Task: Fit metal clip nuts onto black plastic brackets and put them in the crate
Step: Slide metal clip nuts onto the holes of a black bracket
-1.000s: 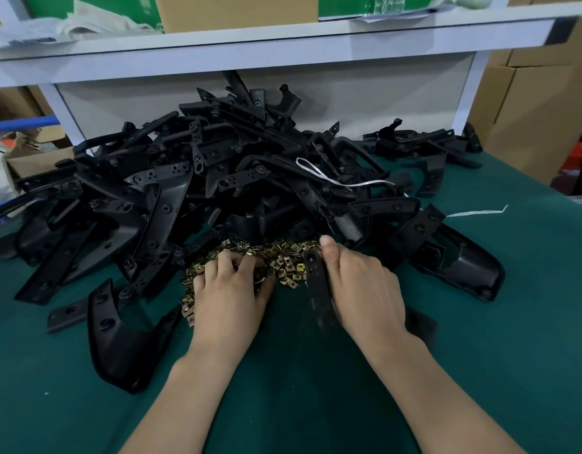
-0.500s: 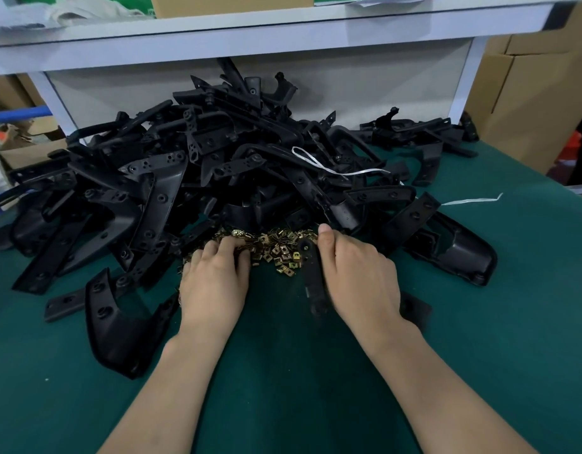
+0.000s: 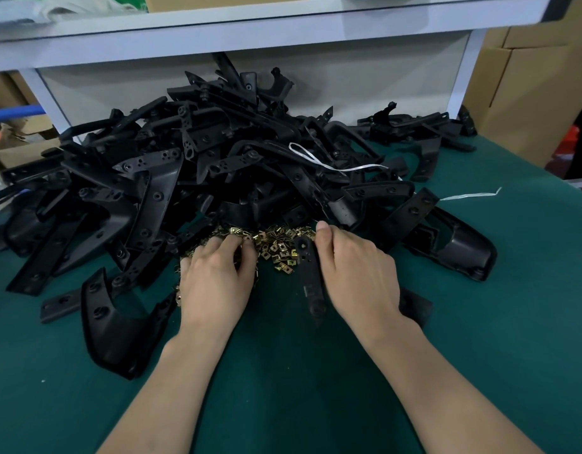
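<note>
Head view: both hands work at the near edge of the clip nuts (image 3: 276,249), a loose brass-coloured scatter on the green counter (image 3: 512,339).
Left hand (image 3: 214,276): on the left part of the clip nuts, knuckles up, fingers curled down into them; whether one nut is pinched is hidden under the fingers.
Right hand (image 3: 358,267): just right of the clip nuts, clamped on one bracket (image 3: 307,276), thumb along its edge, the other fingers hidden.
Bracket axis: long and narrow, running from the person toward the clip nuts; its far end, with a hole, touches their right edge.
Key relation: that holed end lies right of the left hand, with a strip of clip nuts between them, so the left hand is the nearer to bring a nut across.
Judgement: a short sideways carry to the right, then a push along the bracket's length, seems called for.
Bracket heap (image 3: 217,178): piled behind the clip nuts.
Crate: not in view.
</note>
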Demonstrator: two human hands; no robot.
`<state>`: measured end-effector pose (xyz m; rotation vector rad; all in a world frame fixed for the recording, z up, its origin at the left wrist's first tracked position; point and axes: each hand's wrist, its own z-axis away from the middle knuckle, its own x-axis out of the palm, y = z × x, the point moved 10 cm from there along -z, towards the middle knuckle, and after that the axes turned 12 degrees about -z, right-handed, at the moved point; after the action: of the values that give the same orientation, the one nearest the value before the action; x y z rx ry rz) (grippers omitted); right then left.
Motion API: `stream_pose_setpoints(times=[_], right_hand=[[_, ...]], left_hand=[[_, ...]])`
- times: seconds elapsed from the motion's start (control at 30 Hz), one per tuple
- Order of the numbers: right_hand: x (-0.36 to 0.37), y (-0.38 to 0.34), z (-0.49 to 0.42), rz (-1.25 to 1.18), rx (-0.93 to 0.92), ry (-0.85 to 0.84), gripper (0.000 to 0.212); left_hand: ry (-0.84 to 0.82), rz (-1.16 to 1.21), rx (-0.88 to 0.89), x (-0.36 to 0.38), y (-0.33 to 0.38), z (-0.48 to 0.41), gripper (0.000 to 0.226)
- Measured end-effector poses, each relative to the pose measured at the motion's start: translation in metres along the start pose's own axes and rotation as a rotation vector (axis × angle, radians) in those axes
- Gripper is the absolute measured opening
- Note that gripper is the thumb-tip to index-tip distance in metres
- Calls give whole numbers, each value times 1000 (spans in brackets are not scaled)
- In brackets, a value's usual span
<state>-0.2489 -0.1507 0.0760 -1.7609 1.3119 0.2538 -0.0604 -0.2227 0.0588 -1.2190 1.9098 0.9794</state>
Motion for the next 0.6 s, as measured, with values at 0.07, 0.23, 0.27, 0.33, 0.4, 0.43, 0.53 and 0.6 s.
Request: stream_pose_setpoints(times=[0.07,0.23,0.27,0.33,0.4,0.43,0.53,0.6], right_hand=[[-1,-1,0,-18,-3,0,48],[0,1,0,-19,5,-14,49],[1,1,0,-21,8,-18,50],[2,2,0,-21,17,-28,50],[3,3,-1,-22,18,-36,50],[3,3,-1,-23,20,-36,50],[2,5,-2,-41,31,-20,50],[1,6,-3,-48,32,-17,50]], left_hand=[[11,1,9,0,0,0,22],[30,23,24,2,0,-1,21],[22,30,29,2,0,-1,21],[8,50,32,3,0,-2,22],[12,67,19,0,-1,-3,22],[20,100,11,-3,-1,-4,23],[-4,463,-63,-8,-1,-3,20],[-110,729,-131,2,4,-1,16]])
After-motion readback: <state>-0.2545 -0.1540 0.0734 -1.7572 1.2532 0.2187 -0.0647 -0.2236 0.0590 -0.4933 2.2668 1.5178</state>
